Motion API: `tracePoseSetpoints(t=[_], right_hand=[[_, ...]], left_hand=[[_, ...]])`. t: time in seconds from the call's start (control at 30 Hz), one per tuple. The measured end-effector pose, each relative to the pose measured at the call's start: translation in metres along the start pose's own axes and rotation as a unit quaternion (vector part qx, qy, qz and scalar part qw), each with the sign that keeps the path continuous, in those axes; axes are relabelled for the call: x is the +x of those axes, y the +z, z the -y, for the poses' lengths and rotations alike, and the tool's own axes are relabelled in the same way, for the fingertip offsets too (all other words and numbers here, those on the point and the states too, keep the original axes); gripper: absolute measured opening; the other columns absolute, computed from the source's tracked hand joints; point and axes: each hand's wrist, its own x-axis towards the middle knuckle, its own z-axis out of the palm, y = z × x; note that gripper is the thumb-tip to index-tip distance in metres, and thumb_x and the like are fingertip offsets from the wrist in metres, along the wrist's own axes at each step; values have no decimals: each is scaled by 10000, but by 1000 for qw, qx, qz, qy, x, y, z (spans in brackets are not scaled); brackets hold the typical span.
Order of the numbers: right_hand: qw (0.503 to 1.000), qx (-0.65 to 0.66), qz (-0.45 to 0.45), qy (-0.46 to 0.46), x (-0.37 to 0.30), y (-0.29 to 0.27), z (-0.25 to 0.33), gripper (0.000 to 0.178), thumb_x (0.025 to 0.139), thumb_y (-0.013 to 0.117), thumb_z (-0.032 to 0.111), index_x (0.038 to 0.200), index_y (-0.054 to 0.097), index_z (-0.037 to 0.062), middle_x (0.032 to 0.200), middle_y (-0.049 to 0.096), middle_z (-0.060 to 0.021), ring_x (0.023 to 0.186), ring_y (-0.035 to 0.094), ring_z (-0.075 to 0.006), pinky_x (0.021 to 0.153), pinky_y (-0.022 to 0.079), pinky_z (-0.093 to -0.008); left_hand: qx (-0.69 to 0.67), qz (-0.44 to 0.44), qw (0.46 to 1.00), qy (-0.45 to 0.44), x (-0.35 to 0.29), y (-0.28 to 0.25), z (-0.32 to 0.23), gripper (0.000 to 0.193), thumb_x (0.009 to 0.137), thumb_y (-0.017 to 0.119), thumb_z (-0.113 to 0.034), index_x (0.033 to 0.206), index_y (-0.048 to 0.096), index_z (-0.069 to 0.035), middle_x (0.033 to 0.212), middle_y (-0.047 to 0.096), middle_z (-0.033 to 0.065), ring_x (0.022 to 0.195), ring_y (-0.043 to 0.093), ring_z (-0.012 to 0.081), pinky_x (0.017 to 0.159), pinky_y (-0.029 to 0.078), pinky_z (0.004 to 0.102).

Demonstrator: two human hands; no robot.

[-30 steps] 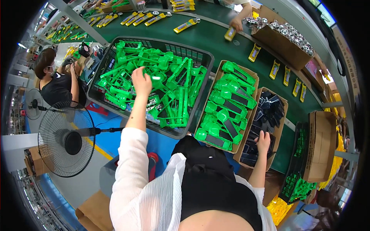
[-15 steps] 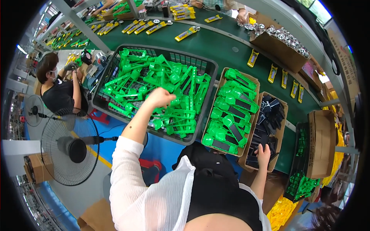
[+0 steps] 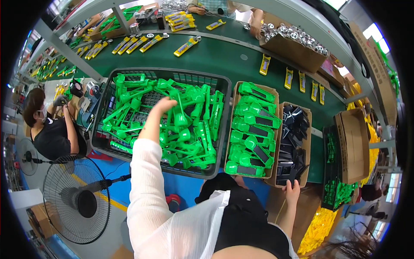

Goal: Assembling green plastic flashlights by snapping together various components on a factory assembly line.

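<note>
My left hand (image 3: 163,106) reaches over a dark grey plastic crate (image 3: 223,77) heaped with green plastic parts. Its fingers are closed on one long green plastic part (image 3: 178,113) that has a rounded head. On the right, the fingertips of my right hand (image 3: 292,191) pinch a flat black plastic piece (image 3: 293,172) at the near end of a narrow cardboard box (image 3: 307,160) of similar black pieces. Between the two stands another cardboard box (image 3: 235,98), filled with green parts that have black strips set into them.
A green conveyor belt (image 3: 215,52) carries yellow packs (image 3: 186,47) along the far side. Metal parts (image 3: 295,36) fill a box behind it. A standing fan (image 3: 82,198) and a seated co-worker (image 3: 49,134) are at left. An open cardboard box (image 3: 354,146) stands at right.
The view has shifted, with the conveyor now lower in it. My left hand has moved left across the crate. My right hand has drawn back toward the near end of the black pieces' box.
</note>
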Motion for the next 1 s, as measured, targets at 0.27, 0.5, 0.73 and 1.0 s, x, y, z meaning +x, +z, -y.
tracePoseSetpoints(t=[0.27,0.5,0.73,1.0], right_hand=[[997,24,50,-48,19,30,40,139,882,533,159,805,490,51,552,521,-6,450,463,-68,416,350,-209],[918,155,218,-291,11,62,160,197,805,619,98,965,589,-14,1121,533,-116,1014,519,-193,870,411,-306],[809,111,397,-419,1,102,224,253,813,628,229,987,612,45,1107,521,-154,1080,496,-276,896,397,-342],[931,55,120,-340,45,33,145,321,818,607,290,1000,583,27,947,575,-152,911,562,-310,787,451,-364]], left_hand=[[278,-162,914,248,-138,90,-12,372,809,481,-144,1154,509,-7,1299,378,243,1150,438,349,978,360,405],[28,-80,893,442,-215,121,-82,335,830,431,4,1146,529,-51,960,608,178,862,598,332,752,464,354],[-320,475,813,106,-241,150,-76,314,892,490,-333,1020,525,-49,547,536,84,412,484,173,413,405,263],[-422,450,763,195,-243,196,-108,536,890,469,-407,1221,450,14,1187,497,213,888,583,319,622,516,372]])
